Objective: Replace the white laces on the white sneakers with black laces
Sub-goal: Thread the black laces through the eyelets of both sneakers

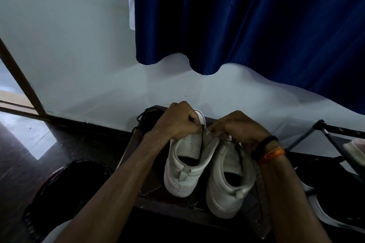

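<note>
Just left of the frame's centre, the left hand (177,122) pinches a loop of white lace (201,116) above the left sneaker (183,165). The right hand (235,132) pinches at the same eyelet row, probably the tongue. Two sneakers stand heels toward the camera (laces run away from it); black laces (146,118) lie behind the left hand.
</note>
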`<state>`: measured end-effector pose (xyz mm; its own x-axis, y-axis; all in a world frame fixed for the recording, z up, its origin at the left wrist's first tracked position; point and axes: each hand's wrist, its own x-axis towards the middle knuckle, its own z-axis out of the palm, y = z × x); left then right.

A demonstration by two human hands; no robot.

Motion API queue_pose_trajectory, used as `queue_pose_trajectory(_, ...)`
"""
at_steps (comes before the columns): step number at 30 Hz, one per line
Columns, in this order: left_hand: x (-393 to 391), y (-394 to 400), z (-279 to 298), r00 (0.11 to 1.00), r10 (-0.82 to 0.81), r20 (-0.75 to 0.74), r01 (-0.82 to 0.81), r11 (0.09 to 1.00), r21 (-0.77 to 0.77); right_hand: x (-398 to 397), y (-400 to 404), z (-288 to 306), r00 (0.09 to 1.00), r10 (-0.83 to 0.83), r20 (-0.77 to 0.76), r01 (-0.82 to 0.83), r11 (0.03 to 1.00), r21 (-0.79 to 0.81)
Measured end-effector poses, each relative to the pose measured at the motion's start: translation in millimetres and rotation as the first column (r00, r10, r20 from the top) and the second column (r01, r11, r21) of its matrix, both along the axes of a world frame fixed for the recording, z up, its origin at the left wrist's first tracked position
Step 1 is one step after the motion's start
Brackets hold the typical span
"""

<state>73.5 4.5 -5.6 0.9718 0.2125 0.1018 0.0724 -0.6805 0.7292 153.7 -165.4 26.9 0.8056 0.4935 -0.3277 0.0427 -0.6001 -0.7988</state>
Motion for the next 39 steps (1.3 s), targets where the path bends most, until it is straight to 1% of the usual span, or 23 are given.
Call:
queue_pose_trajectory(5, 0.4, -3.3, -2.8, 0.999, 0.050, -0.015, -0.050, 0.998, -0.046, 1.1, -3.8, 1.0, 0.998, -0.005, -0.064, 0.007, 1.000, 0.023)
queue_pose_trajectory(11, 4.7, -3.6, -8.3, 0.996, 0.068, -0.051, -0.070, 0.997, -0.024, -0.6, -1.8, 1.0, 0.998, -0.031, -0.050, 0.031, 1.000, 0.004)
queue_pose_trajectory(17, 3.1, -2.5, -7.0, 1.000, 0.020, -0.007, -0.021, 1.000, -0.006, -0.6, 0.0, -3.9, 0.998, -0.058, -0.023, 0.058, 0.998, 0.001)
queue_pose_trajectory(20, 3.6, -3.5, -8.9, 1.000, 0.027, 0.006, -0.027, 1.000, -0.011, 0.0, 0.4, -5.3, 0.997, -0.064, -0.032, 0.065, 0.997, 0.033)
queue_pose_trajectory(25, 4.0, -6.6, -9.2, 0.998, 0.056, 0.017, -0.057, 0.998, 0.010, 0.1, 0.8, -4.7, 0.998, -0.059, -0.013, 0.059, 0.998, 0.013)
queue_pose_trajectory(31, -1.5, -5.3, -1.2, 1.000, -0.014, 0.028, 0.014, 1.000, -0.005, -1.1, -0.1, -3.8, 0.999, -0.048, -0.024, 0.049, 0.998, 0.039)
queue_pose_trajectory(34, -2.6, -5.6, -0.4, 0.999, 0.004, 0.036, -0.005, 1.000, 0.008, -4.4, 1.2, -3.1, 0.998, -0.057, -0.026, 0.058, 0.996, 0.061)
queue_pose_trajectory(39, 0.0, -8.1, -3.8, 0.995, 0.072, 0.062, -0.077, 0.994, 0.074, -8.2, 2.6, -2.3, 0.999, -0.039, 0.000, 0.039, 0.998, 0.058)
